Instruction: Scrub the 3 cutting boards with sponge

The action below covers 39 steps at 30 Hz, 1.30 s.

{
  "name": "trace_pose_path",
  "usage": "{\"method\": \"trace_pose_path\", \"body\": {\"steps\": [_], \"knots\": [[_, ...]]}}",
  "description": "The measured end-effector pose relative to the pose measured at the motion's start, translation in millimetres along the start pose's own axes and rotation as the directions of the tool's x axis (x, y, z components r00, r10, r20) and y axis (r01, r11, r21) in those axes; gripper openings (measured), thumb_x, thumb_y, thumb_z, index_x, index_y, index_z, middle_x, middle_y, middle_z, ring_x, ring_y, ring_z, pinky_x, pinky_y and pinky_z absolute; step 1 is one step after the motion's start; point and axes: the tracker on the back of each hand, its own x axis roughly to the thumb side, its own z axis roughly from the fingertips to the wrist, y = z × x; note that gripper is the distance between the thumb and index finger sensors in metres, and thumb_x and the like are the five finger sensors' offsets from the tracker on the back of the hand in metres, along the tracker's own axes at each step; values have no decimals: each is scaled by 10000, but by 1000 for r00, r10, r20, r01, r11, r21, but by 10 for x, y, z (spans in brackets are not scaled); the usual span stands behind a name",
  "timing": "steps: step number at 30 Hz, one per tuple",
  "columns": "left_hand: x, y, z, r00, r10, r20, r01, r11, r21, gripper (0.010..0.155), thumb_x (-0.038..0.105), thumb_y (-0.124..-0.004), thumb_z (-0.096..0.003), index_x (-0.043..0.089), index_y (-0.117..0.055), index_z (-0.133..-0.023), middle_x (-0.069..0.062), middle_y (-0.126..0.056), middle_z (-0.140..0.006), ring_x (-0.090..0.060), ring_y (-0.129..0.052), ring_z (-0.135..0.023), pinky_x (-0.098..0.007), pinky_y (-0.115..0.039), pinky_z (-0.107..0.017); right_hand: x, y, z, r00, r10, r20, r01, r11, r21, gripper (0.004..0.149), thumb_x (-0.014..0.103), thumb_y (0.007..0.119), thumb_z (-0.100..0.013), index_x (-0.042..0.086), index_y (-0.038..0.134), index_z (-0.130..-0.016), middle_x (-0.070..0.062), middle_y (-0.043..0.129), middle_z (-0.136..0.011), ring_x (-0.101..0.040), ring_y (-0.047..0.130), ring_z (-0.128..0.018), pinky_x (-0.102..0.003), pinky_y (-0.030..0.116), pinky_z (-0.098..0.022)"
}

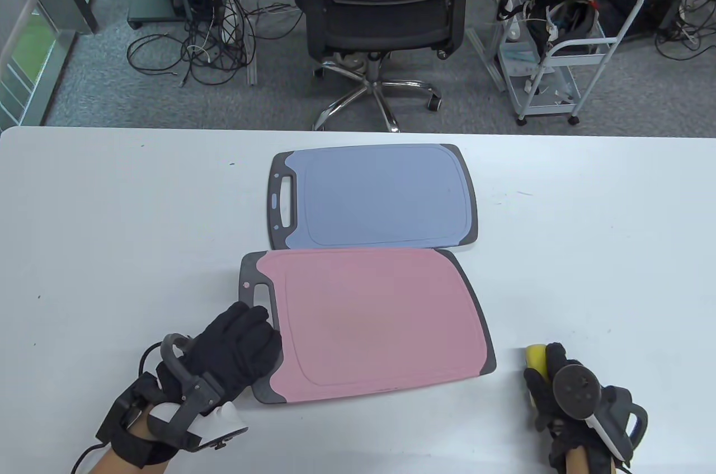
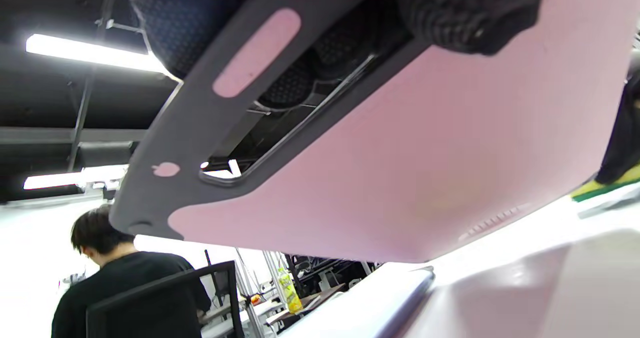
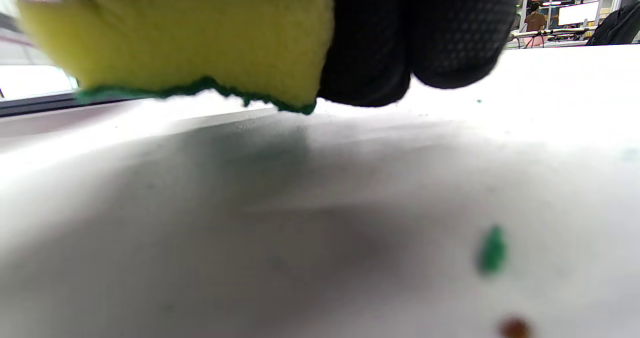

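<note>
The left hand (image 1: 235,351) is gripping the pink board (image 1: 369,323) at its dark handle end, fingers (image 1: 254,323) curling through the handle slot. The left wrist view is showing that end tilting up off the table (image 1: 112,244), with gloved fingers (image 2: 465,18) lying over the pink face. The blue board (image 1: 375,197) is lying flat just beyond it, the two edges meeting or slightly overlapping. The right hand (image 1: 565,390) is resting near the table's front right, apart from the boards, its fingers (image 3: 415,38) clenching a yellow sponge (image 1: 535,357). The sponge's green side (image 3: 200,89) is facing down, close above the table.
</note>
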Motion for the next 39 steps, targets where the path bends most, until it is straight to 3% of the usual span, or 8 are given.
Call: {"method": "trace_pose_path", "body": {"steps": [9, 18, 21, 24, 26, 28, 31, 39], "knots": [[-613, -585, -954, 973, -199, 117, 201, 980, -4, 421, 533, -791, -438, 334, -746, -806, 101, -874, -823, -220, -937, -861, -493, -829, -665, -65, -44, -33, 996, -93, 11, 93, 996, -6, 733, 566, 705, -482, 122, 600, -1056, -111, 803, -824, -213, 898, -542, -450, 784, -477], [-850, -1407, -1466, 969, -234, 84, 247, 947, -205, 414, 551, -757, -457, 359, -715, -821, 127, -845, -867, -201, -912, -905, -488, -810, -686, -67, -75, -31, 993, -114, 25, 115, 992, -43, 735, 564, 708, -482, 121, 592, -1057, -112, 803, -825, -215, 898, -543, -452, 784, -476], [-868, -1763, -1386, 959, -277, 52, 272, 856, -439, 420, 538, -734, -506, 351, -670, -876, 134, -810, -936, -215, -870, -963, -501, -793, -697, -62, -66, -25, 993, -115, 27, 116, 992, -38, 735, 564, 707, -481, 121, 594, -1057, -111, 803, -824, -215, 898, -543, -451, 784, -476], [-778, -2085, -1172, 889, -415, 195, 446, 688, -572, 538, 538, -768, -507, 354, -552, -964, 156, -742, -1022, -198, -847, -983, -460, -781, -713, -54, -63, -23, 992, -119, 35, 120, 992, -39, 735, 564, 707, -481, 122, 595, -1056, -112, 804, -824, -215, 898, -543, -452, 785, -476], [-739, -2285, -1039, 900, -396, 184, 403, 592, -698, 691, 534, -850, -460, 352, -493, -1022, 158, -681, -1096, -200, -817, -1004, -478, -748, -729, -56, -51, -26, 991, -125, 39, 126, 991, -36, 735, 563, 708, -481, 121, 594, -1057, -112, 803, -824, -215, 898, -543, -452, 784, -477], [-696, -2422, -954, 928, -339, 157, 333, 559, -759, 768, 496, -897, -434, 344, -465, -1051, 153, -648, -1128, -216, -803, -1015, -503, -735, -733, -50, -46, -22, 992, -119, 44, 120, 992, -33, 733, 563, 707, -481, 121, 596, -1055, -111, 803, -824, -215, 898, -543, -451, 784, -478], [-627, -2507, -875, 941, -298, 162, 285, 433, -855, 811, 386, -856, -458, 322, -361, -1097, 104, -540, -1191, -251, -746, -1049, -526, -708, -738, -45, -38, -11, 992, -118, 46, 120, 992, -32, 733, 564, 708, -480, 122, 598, -1055, -111, 805, -822, -215, 899, -542, -452, 785, -476], [-280, -1994, -609, 972, -203, -116, 20, 564, -825, 821, 509, -796, -468, 249, -383, -1128, -42, -607, -1186, -309, -737, -1040, -544, -701, -729, -17, -15, 1, 991, -121, 61, 122, 992, -23, 733, 563, 711, -479, 123, 600, -1054, -112, 805, -827, -218, 899, -546, -455, 784, -478]]}}
